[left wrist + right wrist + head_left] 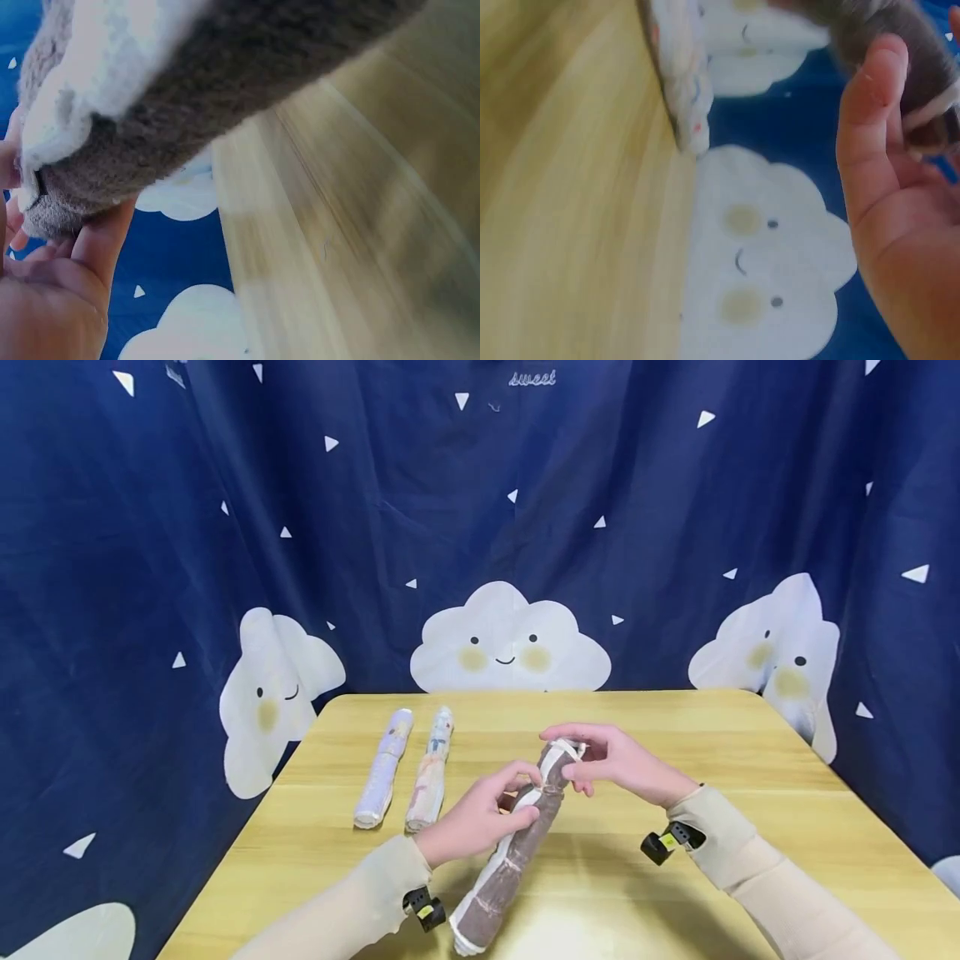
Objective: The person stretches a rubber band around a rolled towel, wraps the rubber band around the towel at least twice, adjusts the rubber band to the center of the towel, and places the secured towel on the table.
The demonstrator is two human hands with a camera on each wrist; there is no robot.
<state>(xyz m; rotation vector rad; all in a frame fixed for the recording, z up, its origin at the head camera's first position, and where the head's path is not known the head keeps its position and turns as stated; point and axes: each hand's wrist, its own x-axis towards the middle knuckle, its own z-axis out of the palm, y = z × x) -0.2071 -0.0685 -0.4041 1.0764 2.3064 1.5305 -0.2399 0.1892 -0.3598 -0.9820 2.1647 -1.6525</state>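
A rolled-up towel [504, 881], fluffy brown with a white edge, slants above the table in front of me, its far end raised. Thin bands cinch it at several places. My left hand [483, 814] grips its upper half, thumb on the near side and fingers over the far side. At the top end, my right hand [607, 762] holds the roll between thumb and fingers, near a white band. The left wrist view shows the brown towel [225, 82] close up, with fingers around its far end. In the right wrist view, the thumb lies along the brown roll [930, 60].
Two more rolls lie side by side at the table's left: a lilac one [381, 772] and a white patterned one [430, 768]. The wooden table [690, 860] reaches back to a dark blue curtain [450, 468] printed with clouds and triangles.
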